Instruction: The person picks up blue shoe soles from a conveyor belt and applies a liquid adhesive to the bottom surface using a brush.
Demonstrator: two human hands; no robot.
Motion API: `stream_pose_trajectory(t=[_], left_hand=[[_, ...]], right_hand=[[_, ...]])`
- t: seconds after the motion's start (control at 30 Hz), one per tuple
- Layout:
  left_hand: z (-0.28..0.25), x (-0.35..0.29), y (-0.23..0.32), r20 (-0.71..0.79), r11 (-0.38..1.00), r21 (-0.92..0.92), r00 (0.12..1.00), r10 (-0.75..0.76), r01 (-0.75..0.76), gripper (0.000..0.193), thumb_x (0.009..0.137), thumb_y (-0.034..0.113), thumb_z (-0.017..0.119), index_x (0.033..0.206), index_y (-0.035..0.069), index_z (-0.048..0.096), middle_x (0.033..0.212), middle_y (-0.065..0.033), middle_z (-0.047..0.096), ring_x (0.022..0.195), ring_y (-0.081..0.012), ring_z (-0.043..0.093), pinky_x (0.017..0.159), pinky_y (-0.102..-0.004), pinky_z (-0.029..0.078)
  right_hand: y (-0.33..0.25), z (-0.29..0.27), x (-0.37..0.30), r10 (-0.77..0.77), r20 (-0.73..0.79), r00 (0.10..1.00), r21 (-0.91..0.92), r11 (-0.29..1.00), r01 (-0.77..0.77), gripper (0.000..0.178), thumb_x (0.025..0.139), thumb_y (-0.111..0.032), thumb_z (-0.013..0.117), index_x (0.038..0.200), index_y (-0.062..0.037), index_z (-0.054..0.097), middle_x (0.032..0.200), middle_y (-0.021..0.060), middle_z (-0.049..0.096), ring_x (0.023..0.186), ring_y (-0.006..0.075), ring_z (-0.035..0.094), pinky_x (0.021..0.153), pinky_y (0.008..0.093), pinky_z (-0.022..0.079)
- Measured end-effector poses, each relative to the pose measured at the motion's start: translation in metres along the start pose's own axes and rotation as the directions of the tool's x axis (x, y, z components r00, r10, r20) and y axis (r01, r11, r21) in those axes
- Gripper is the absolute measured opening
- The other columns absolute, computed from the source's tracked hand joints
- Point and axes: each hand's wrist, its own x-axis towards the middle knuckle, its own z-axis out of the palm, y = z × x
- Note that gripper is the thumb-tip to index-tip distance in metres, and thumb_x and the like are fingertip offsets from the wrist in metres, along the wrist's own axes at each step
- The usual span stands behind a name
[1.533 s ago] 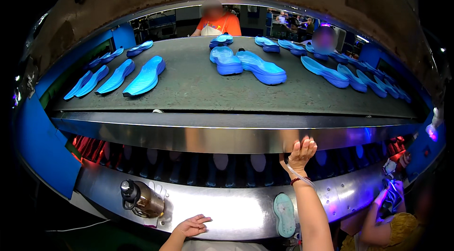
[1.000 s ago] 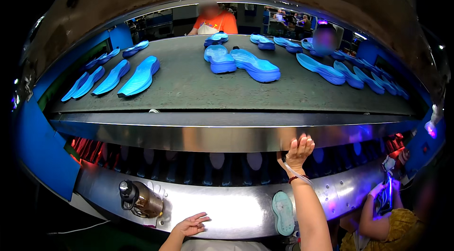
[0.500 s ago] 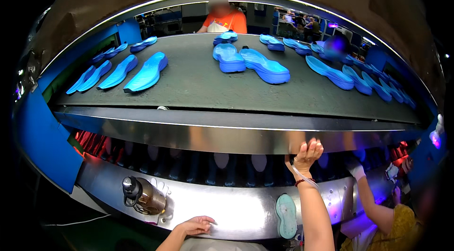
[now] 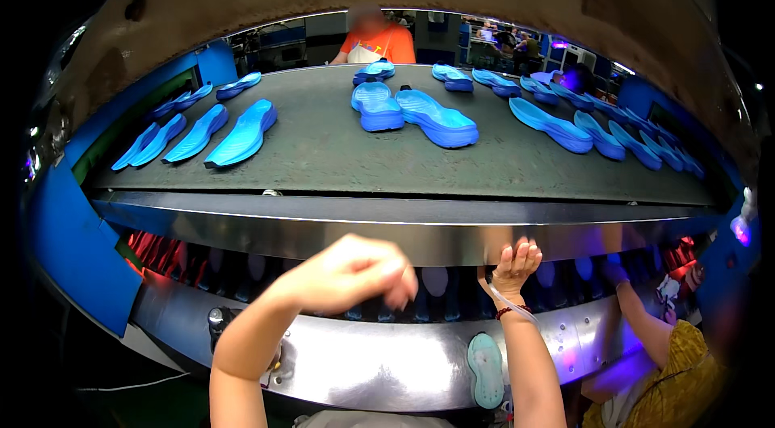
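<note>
Beyond the steel rail (image 4: 452, 246) stretches a broad dark belt (image 4: 323, 150), the largest surface. The rail itself runs across the whole front of it, and a shiny steel ledge (image 4: 379, 359) lies on the near side, with a dark opening (image 4: 472, 291) between ledge and rail. Far past the rail stands a person in orange (image 4: 387, 42); near its right end, a co-worker in yellow (image 4: 674, 367) reaches an arm into the opening below it.

The person's left hand (image 4: 363, 275) hangs in front of the rail's lower edge, blurred, its fingers loosely curled; whether anything sits inside them cannot be told. The right hand (image 4: 517, 263) sets its fingertips against the rail's front face, right of its middle, fingers close together and grasping nothing visible.

Blue shoe soles (image 4: 440, 120) lie in scattered groups beyond the rail. On its near side are a pale green sole-shaped piece (image 4: 486, 371), beside the right forearm, and a black-capped bottle (image 4: 218, 320), mostly hidden by the left arm.
</note>
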Motion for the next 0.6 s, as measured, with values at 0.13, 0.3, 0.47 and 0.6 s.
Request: stream_pose_trajectory(t=[0.13, 0.3, 0.47, 0.6], left_hand=[[-0.026, 0.069, 0.006, -0.393, 0.995, 0.026, 0.916, -0.081, 0.099, 0.026, 0.087, 0.028, 0.051, 0.089, 0.002, 0.057, 0.086, -0.0035, 0.055, 0.079, -0.0087, 0.052, 0.073, -0.0251, 0.044], [-0.099, 0.138, -0.026, -0.727, 0.467, 0.659, 0.659, 0.193, 0.59, 0.066, 0.078, 0.031, 0.06, 0.13, 0.004, 0.031, 0.129, -0.0231, 0.036, 0.118, -0.0338, 0.039, 0.096, -0.0381, 0.035], [-0.122, 0.138, -0.054, -0.771, 0.23, 0.618, 0.636, -0.004, 0.751, 0.064, 0.076, 0.038, 0.061, 0.128, 0.008, 0.039, 0.133, -0.0195, 0.033, 0.126, -0.0361, 0.026, 0.101, -0.0461, 0.025], [-0.099, 0.142, -0.039, -0.657, -0.067, 0.741, 0.741, 0.138, 0.669, 0.048, 0.078, 0.029, 0.061, 0.117, 0.005, 0.045, 0.116, -0.0189, 0.05, 0.116, -0.0349, 0.039, 0.096, -0.0446, 0.033]], right_hand=[[0.009, -0.002, -0.005, -0.02, 0.021, 1.0, -0.03, 0.999, 0.021, 0.062, 0.08, -0.009, 0.052, 0.133, -0.015, 0.02, 0.14, 0.0098, 0.016, 0.13, 0.031, 0.018, 0.105, 0.0458, 0.015], [0.01, 0.004, -0.011, -0.032, 0.004, 0.999, -0.04, 0.999, 0.032, 0.058, 0.083, -0.01, 0.052, 0.132, -0.016, 0.022, 0.14, 0.0092, 0.018, 0.131, 0.0301, 0.017, 0.105, 0.0455, 0.015], [0.008, 0.005, -0.006, -0.028, -0.025, 0.999, -0.031, 0.999, 0.027, 0.056, 0.084, -0.012, 0.052, 0.132, -0.0167, 0.022, 0.14, 0.0089, 0.018, 0.132, 0.0294, 0.015, 0.105, 0.0454, 0.015], [0.015, 0.005, -0.015, -0.015, -0.009, 1.0, -0.026, 1.0, 0.015, 0.055, 0.084, -0.012, 0.051, 0.131, -0.0163, 0.023, 0.14, 0.0088, 0.018, 0.131, 0.03, 0.014, 0.104, 0.0462, 0.014]])
